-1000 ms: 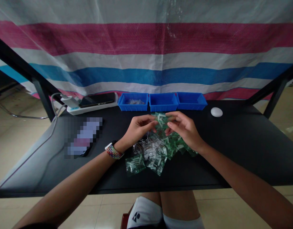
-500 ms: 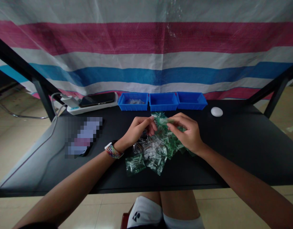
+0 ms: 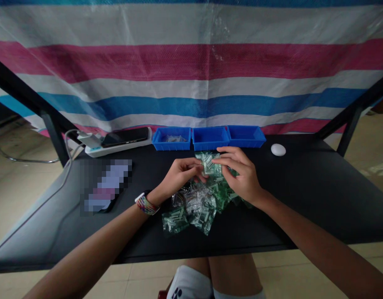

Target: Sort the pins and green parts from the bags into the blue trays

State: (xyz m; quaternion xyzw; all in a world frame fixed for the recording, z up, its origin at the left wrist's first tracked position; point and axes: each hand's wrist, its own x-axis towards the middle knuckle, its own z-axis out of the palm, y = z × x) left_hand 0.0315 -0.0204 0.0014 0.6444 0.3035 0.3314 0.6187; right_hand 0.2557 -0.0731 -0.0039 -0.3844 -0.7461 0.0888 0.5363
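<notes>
A small green plastic packet [image 3: 210, 165] is held up between both my hands above a pile of green and clear packets [image 3: 199, 203] on the black table [image 3: 303, 195]. My left hand [image 3: 180, 176] pinches the packet's left edge, fingers curled. My right hand [image 3: 239, 174] grips its right side with thumb and fingertips. A beaded band sits on my left wrist. Behind the hands stand three blue bins: the left bin [image 3: 172, 138] holds a few clear packets, while the middle bin [image 3: 210, 138] and right bin [image 3: 246, 136] show nothing inside.
A power strip [image 3: 94, 145] with a plug and a dark phone [image 3: 124, 136] on it lies at the back left. A blurred-out object [image 3: 104, 187] lies on the left. A white round object [image 3: 278, 150] is at the back right. A striped tarp hangs behind.
The view has tilted up a little. My hands have kept working the same packet, which now stands more upright between my fingertips; my right hand shifted slightly left.
</notes>
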